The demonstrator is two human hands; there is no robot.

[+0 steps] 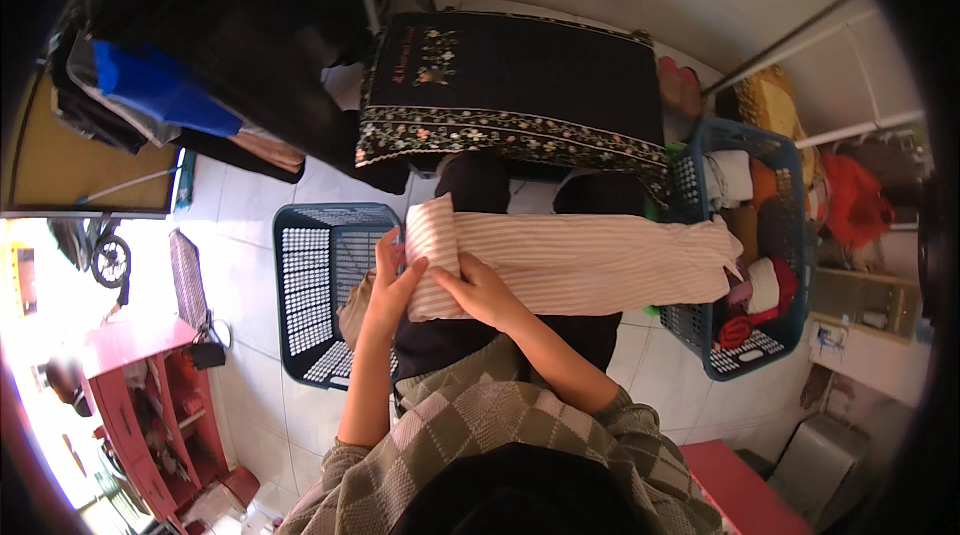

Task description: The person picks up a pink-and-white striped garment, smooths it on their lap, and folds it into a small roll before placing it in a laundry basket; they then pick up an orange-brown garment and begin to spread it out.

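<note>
A beige-and-white striped cloth garment (570,261) lies stretched lengthwise across my lap, its left end turned over into a thick fold. My left hand (393,281) grips the outer edge of that fold, thumb on top and fingers partly hidden. At the fold's inner edge, my right hand (481,296) presses with the thumb while its fingers reach beneath the cloth. The gathered far end of the garment extends to the rim of the right blue plastic laundry basket (686,325). A piece of brown cloth (355,311) shows beside my left forearm.
Rolled and folded clothes (763,283) fill the right basket. Another blue plastic laundry basket (306,295) stands at my left. Ahead is a low table under a black embroidered cloth (517,77). Dark garments hang at upper left; a pink cabinet (139,415) stands lower left.
</note>
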